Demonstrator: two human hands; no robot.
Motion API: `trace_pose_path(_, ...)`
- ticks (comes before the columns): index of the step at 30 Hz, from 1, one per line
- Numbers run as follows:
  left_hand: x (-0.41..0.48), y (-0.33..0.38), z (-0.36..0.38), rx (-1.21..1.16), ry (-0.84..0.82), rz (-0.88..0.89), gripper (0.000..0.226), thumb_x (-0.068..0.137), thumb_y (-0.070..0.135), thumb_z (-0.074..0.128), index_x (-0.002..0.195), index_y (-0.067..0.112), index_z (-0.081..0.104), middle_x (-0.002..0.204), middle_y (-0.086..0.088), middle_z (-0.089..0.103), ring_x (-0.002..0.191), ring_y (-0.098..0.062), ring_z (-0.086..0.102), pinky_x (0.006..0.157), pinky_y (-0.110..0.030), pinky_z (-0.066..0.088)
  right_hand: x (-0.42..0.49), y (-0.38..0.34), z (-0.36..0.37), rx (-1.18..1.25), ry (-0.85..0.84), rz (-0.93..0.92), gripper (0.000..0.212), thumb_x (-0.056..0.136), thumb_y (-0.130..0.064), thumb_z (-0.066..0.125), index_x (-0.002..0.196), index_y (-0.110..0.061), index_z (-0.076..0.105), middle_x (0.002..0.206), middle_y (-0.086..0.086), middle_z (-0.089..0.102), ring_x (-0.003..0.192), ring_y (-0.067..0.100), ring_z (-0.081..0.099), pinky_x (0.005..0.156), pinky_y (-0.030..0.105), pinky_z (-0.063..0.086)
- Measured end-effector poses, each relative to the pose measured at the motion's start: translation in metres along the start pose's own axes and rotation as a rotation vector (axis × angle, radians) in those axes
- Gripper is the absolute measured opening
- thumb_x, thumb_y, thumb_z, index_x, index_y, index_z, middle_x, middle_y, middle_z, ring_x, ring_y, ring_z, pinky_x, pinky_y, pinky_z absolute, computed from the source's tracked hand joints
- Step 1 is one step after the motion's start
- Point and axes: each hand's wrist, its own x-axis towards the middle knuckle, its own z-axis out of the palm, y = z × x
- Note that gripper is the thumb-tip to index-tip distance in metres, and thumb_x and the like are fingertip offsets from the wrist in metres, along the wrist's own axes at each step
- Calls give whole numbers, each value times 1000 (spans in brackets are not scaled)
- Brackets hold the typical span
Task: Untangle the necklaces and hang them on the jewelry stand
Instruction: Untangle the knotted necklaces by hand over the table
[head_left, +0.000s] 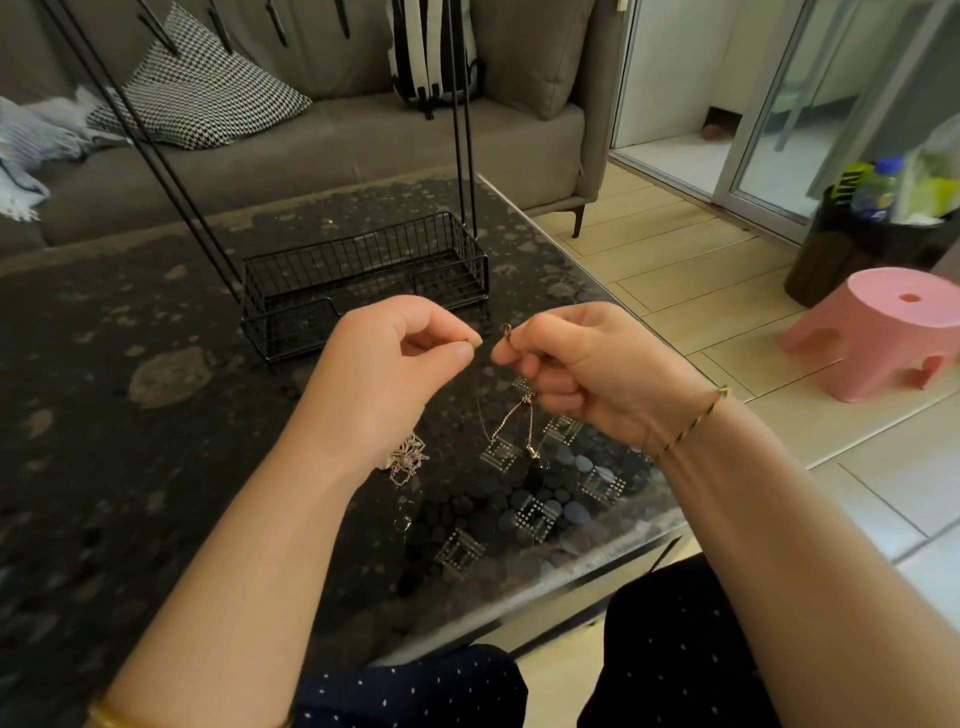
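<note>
My left hand (395, 358) pinches one end of a thin rose-gold necklace (511, 421) between thumb and forefinger. My right hand (576, 364) pinches the other end, its small ring clasp showing at the fingertips. The chain hangs in a loop below both hands, with a small pendant just above the table. A second tangled chain (408, 460) lies in a heap on the glass table (156, 415), partly hidden behind my left wrist. The black wire jewelry stand (363, 280), a basket base with tall slanted rods, stands just beyond my hands.
A grey sofa (363, 140) with a checked cushion and a striped backpack is behind the table. The table's right edge runs close to my right hand. A pink stool (883, 332) and a dark bin stand on the tiled floor at right.
</note>
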Motion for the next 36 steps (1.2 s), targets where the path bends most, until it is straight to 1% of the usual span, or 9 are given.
trace_pose_path(5,-1,2,1,-122,-34,-97,21,87,10,62,83,29,71,71,13,69,54,8,53,58,-16,40,2,3,3,-37,7,-36,19,84,-2,54,67,1,63,54,4,47,37,7,26,39,18,18)
trace_pose_path(10,1,1,1,-141,-36,-136,23,88,8,58,84,27,69,61,20,66,55,6,52,51,-12,41,2,3,5,-69,6,-50,13,79,-3,60,67,2,61,75,17,50,39,7,27,39,19,20)
trace_pose_path(16,0,2,2,-128,-15,-147,19,90,9,56,89,24,68,71,13,70,55,8,54,49,-9,42,2,4,5,-89,25,-77,11,79,-1,62,70,4,62,69,15,51,38,7,30,38,17,22)
trace_pose_path(19,0,4,2,-116,-1,-134,20,90,7,55,88,23,68,80,9,69,57,8,55,50,-9,43,4,5,5,-152,61,-121,18,78,-2,63,61,-6,64,74,20,55,40,7,33,40,18,25)
trace_pose_path(21,-1,4,2,-130,11,-131,21,90,5,54,88,21,68,83,8,70,58,6,57,50,-10,45,4,7,5,-232,86,-165,19,78,-5,63,60,-9,67,69,14,59,40,5,36,40,17,29)
trace_pose_path(24,-1,6,2,-170,16,-142,20,91,2,52,90,16,67,80,4,71,56,2,58,50,-11,47,1,6,6,-335,132,-252,13,78,-6,61,73,4,68,52,-7,58,36,2,36,39,14,28)
trace_pose_path(27,-1,6,1,-193,4,-147,21,91,-1,51,91,12,67,78,-1,71,60,-2,64,54,-14,51,-1,3,8,-464,192,-355,12,77,-8,61,74,-1,70,50,-6,52,36,2,38,40,10,28)
trace_pose_path(31,-2,6,2,-232,-8,-165,21,92,-4,50,92,10,66,79,-6,71,66,-10,70,58,-17,55,-1,4,11,-603,224,-454,10,77,-10,63,71,-9,71,63,-1,65,50,0,47,51,12,38)
trace_pose_path(36,-1,4,4,-234,-28,-165,24,94,-5,45,88,11,61,76,-8,70,65,-13,70,58,-20,56,1,5,14,-699,247,-553,9,76,-10,64,68,-11,69,55,-14,54,53,-4,49,52,8,37)
